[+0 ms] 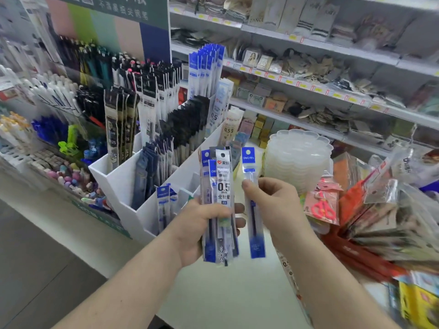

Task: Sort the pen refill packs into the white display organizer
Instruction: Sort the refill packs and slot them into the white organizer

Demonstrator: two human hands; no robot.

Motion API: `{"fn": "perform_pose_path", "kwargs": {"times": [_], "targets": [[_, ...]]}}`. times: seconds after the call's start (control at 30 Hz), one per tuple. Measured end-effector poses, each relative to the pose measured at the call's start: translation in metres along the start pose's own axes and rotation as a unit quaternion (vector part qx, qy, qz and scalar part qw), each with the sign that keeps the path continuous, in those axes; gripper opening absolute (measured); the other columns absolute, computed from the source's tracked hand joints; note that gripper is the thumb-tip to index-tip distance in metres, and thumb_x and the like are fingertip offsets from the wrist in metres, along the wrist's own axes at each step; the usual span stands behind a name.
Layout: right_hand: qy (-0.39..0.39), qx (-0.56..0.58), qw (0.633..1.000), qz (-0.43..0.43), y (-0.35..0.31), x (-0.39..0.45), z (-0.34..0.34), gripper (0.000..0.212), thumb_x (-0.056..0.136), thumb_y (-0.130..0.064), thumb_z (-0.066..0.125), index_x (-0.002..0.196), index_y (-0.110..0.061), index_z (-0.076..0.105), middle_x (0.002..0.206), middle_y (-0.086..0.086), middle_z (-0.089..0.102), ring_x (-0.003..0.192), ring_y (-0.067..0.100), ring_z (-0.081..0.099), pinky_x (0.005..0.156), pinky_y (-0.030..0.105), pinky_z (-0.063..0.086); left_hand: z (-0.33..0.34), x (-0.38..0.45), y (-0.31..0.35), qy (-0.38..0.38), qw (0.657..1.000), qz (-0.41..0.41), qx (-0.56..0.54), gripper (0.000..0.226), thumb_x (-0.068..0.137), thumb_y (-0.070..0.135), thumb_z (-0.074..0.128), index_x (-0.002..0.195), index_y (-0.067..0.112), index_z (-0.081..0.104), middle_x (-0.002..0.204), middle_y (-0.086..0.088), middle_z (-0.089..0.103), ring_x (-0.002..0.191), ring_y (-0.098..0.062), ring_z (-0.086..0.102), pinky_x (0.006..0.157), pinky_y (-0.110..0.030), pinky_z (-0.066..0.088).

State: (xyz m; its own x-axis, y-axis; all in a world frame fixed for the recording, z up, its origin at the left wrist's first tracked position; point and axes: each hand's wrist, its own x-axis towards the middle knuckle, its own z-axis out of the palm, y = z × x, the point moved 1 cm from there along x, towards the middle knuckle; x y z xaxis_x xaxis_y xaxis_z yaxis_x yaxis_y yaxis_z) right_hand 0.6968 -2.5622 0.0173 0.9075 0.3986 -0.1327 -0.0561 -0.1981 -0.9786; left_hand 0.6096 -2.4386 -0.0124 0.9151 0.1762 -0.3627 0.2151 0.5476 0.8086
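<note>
My left hand [202,224] grips a bunch of several pen refill packs [222,184], blue ones and a white one marked 0.5 in front, held upright. Just to the right, my right hand [273,200] pinches a single blue refill pack [251,176], also upright and apart from the bunch. The white display organizer [123,179] stands behind and left of my hands, its stepped compartments filled with black, dark blue and blue refill packs. A front compartment holds a few blue packs [164,203].
A stack of clear plastic lids or trays [297,160] sits right of the organizer. Packaged goods, red scissors [323,207] and bags crowd the counter at right. Pens fill racks at left. Store shelves run across the back. White countertop [213,293] lies below my hands.
</note>
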Motion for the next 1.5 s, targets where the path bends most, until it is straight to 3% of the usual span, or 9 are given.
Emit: {"fn": "perform_pose_path", "kwargs": {"times": [0.07,0.2,0.47,0.57,0.63,0.87,1.13,1.33,1.5], "targets": [[0.016,0.037,0.999,0.020,0.002,0.001,-0.006,0.025,0.093,-0.024,0.068,0.080,-0.003,0.070,0.081,0.024,0.067,0.072,0.032,0.060,0.076,0.041,0.052,0.002,0.000,0.000,0.022,1.000,0.011,0.016,0.036,0.087,-0.002,0.061,0.122,0.006,0.059,0.088,-0.008,0.076,0.073,-0.022,0.073,0.061,-0.034,0.059],[0.012,0.075,0.995,0.065,0.002,0.003,-0.013,0.027,0.097,-0.027,0.061,0.083,-0.009,0.074,0.071,0.007,0.066,0.066,0.015,0.057,0.067,0.028,0.047,0.002,0.002,-0.001,0.047,0.998,0.014,0.038,0.034,0.088,-0.001,0.064,0.121,0.009,0.059,0.086,-0.005,0.077,0.072,-0.019,0.074,0.059,-0.030,0.059],[0.028,0.069,0.993,0.097,-0.011,0.035,-0.001,0.045,0.076,-0.026,0.066,0.094,0.014,0.057,0.079,0.012,0.046,0.073,0.027,0.041,0.066,0.036,0.035,-0.009,0.000,0.027,0.158,0.977,0.119,0.083,0.029,0.081,-0.001,0.073,0.108,0.006,0.065,0.088,-0.011,0.077,0.076,-0.023,0.075,0.068,-0.038,0.061],[0.038,0.077,0.995,0.048,-0.031,0.058,0.009,0.016,0.083,-0.014,0.060,0.072,-0.003,0.056,0.068,0.012,0.043,0.062,0.023,0.040,0.058,0.031,0.035,-0.016,-0.002,0.042,0.186,0.964,0.163,0.094,0.039,0.077,0.008,0.081,0.113,0.009,0.066,0.095,-0.010,0.076,0.089,-0.028,0.074,0.082,-0.049,0.059],[0.059,0.086,0.994,-0.010,-0.050,0.077,0.013,0.022,0.093,-0.004,0.058,0.071,-0.006,0.060,0.061,0.010,0.050,0.050,0.018,0.046,0.048,0.027,0.041,-0.019,-0.004,0.049,0.200,0.957,0.188,0.088,0.033,0.079,0.005,0.079,0.109,0.008,0.067,0.091,-0.010,0.077,0.084,-0.027,0.075,0.079,-0.046,0.059],[0.104,0.081,0.977,-0.167,-0.118,0.133,0.039,0.016,0.097,-0.014,0.062,0.082,-0.007,0.064,0.080,0.016,0.073,0.066,0.021,0.073,0.067,0.038,0.063,-0.023,-0.004,0.062,0.218,0.947,0.216,0.091,0.021,0.082,-0.004,0.072,0.093,0.014,0.069,0.083,-0.010,0.076,0.080,-0.029,0.073,0.079,-0.046,0.059],[0.127,-0.057,0.966,-0.218,-0.138,0.169,0.083,0.023,0.091,-0.027,0.065,0.069,-0.024,0.063,0.074,0.002,0.072,0.071,0.020,0.073,0.076,0.046,0.061,-0.027,-0.006,0.063,0.214,0.951,0.200,0.095,0.023,0.084,0.001,0.073,0.103,0.013,0.068,0.084,-0.005,0.077,0.080,-0.024,0.075,0.078,-0.044,0.060],[0.062,-0.230,0.953,-0.186,-0.132,0.183,0.103,0.021,0.086,-0.016,0.061,0.073,-0.007,0.074,0.075,0.008,0.071,0.075,0.024,0.066,0.078,0.040,0.059,-0.028,-0.007,0.060,0.210,0.957,0.175,0.099,0.029,0.082,0.005,0.076,0.108,0.015,0.067,0.092,-0.004,0.077,0.088,-0.024,0.074,0.084,-0.048,0.060],[0.000,-0.331,0.937,-0.109,-0.126,0.197,0.119,0.013,0.083,-0.007,0.058,0.071,-0.012,0.055,0.069,0.005,0.052,0.068,0.022,0.049,0.062,0.030,0.048,-0.030,-0.007,0.057,0.201,0.962,0.161,0.087,0.028,0.083,0.003,0.075,0.107,0.012,0.065,0.089,-0.009,0.077,0.083,-0.028,0.075,0.085,-0.049,0.060]]}}
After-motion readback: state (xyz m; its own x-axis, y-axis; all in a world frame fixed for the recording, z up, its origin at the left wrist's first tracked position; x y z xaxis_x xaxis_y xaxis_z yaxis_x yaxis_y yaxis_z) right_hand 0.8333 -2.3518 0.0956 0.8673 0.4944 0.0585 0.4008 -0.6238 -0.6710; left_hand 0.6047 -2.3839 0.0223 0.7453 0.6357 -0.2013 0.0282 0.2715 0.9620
